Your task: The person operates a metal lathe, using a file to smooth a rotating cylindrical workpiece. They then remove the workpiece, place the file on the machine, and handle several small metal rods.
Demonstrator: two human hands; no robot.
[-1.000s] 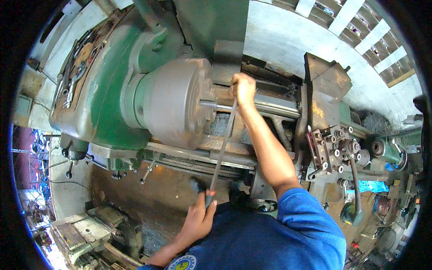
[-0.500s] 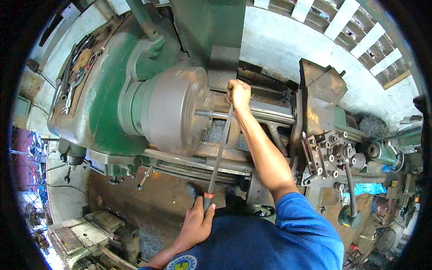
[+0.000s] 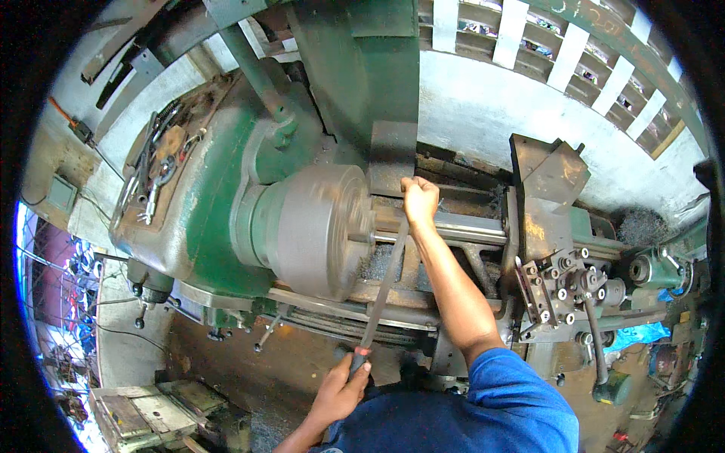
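Left fingers (image 3: 361, 376) clamp the file (image 3: 382, 297) by its handle (image 3: 359, 361); its tip meets the right fingers (image 3: 413, 189), apparently clamped too.

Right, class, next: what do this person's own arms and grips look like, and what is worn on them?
The left grip and right grip are ungloved. A short blue fabric sleeve leaves the right forearm bare. The left forearm is bare where visible.
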